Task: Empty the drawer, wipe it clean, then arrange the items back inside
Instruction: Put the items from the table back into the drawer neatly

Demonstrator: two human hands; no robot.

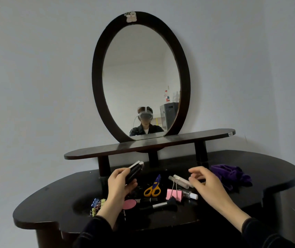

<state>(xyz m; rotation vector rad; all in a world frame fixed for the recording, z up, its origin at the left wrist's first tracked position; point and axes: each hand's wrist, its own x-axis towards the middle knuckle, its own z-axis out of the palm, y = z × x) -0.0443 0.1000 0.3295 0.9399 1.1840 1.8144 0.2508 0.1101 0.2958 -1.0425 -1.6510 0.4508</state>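
Dark sleeves (96, 230) come in from the near edge of the surface (53, 199), one on each side. Near the left end of the near edge lies a cluster of small coloured binder clips (97, 206). Just right of them the left hand (119, 183) is raised above the surface, its fingers (132, 185) and thumb grasping a dark flat case (134, 171) with a pale edge, tilted up towards the back. Below that hand a round pink compact (129, 204) lies flat, with a dark tube (148, 200) touching or just beside it, and a black makeup brush (163, 205) nearer the near edge. In the middle lie scissors (153, 188) with yellow handles and blue blades pointing to the back. Right of them sits a large pink binder clip (174, 194), a small bottle (190, 194) with a white cap just beside it, and two white tubes (180, 180) behind. The right hand (207, 181) hovers over the tubes, fingers (195, 170) loosely curved and released, grasping nothing. A crumpled purple cloth (232, 176) lies towards the right back corner. Behind everything a raised shelf (179, 138) carries an oval mirror (141, 68).
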